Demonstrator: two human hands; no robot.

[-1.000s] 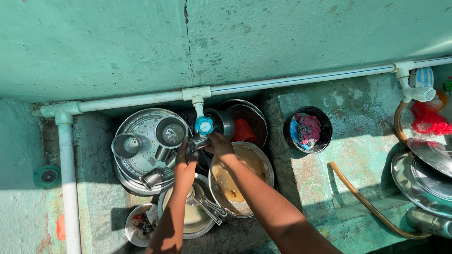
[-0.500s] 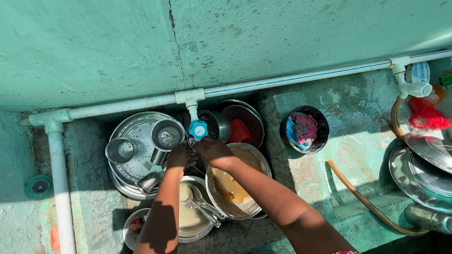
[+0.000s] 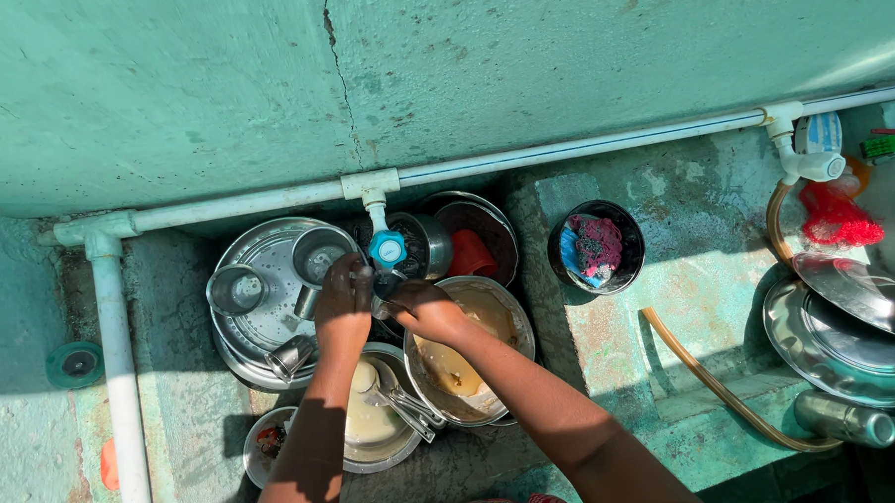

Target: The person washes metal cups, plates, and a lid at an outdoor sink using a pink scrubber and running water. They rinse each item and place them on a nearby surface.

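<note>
Small steel utensil (image 3: 378, 305), details unclear, under blue-handled white plastic tap (image 3: 387, 248), pinched between left hand (image 3: 344, 303) and right hand (image 3: 425, 312). Both curled closed on it, above round steel bowl with yellowish residue (image 3: 468, 350).

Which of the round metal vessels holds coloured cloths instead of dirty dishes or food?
The dark round bowl standing alone on the ledge right of the sink; it holds a pink and blue cloth.

My wash area's green concrete floor (image 3: 706, 272) carries stacked steel plates (image 3: 260, 278), a pan (image 3: 471, 360), a scrubber bowl (image 3: 596, 246), a hose (image 3: 720, 391) and lids (image 3: 847, 327).
</note>
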